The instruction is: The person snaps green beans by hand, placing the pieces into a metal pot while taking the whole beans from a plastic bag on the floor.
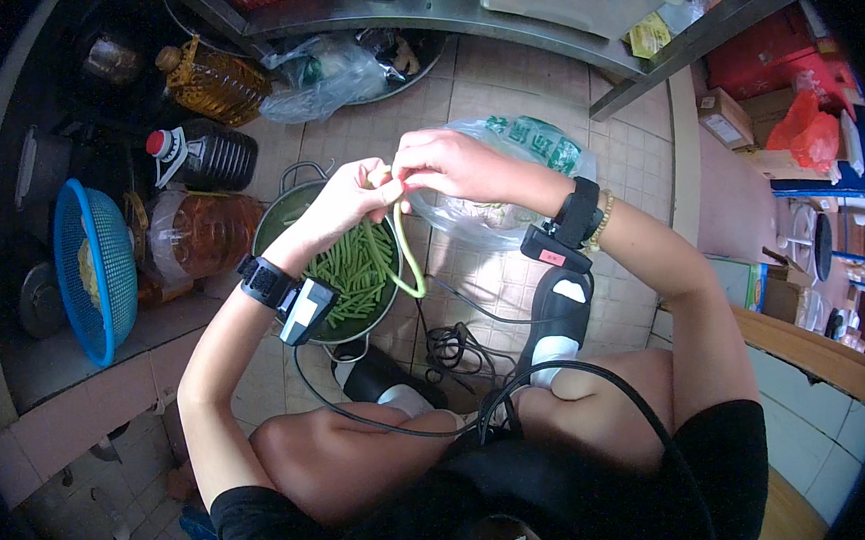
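Note:
A long green bean (414, 271) hangs in a loop from my two hands, which meet above the right rim of a metal pot. My left hand (370, 191) pinches the bean between thumb and fingers. My right hand (429, 166) grips it close beside the left fingertips. Many short cut pieces of green bean (354, 275) lie in the two-handled pot (400, 276) below. To the right, partly behind my right forearm, a clear plastic bag (459, 219) with green print rests on the floor; its pale contents are hard to make out.
Black cables (457, 351) lie coiled between my feet. At left stand a blue plastic basket (113, 270), a dark bottle with a red cap (206, 158) and large oil bottles (216, 86). A metal shelf (384, 14) spans the far side. Cardboard boxes (726, 118) stand at right.

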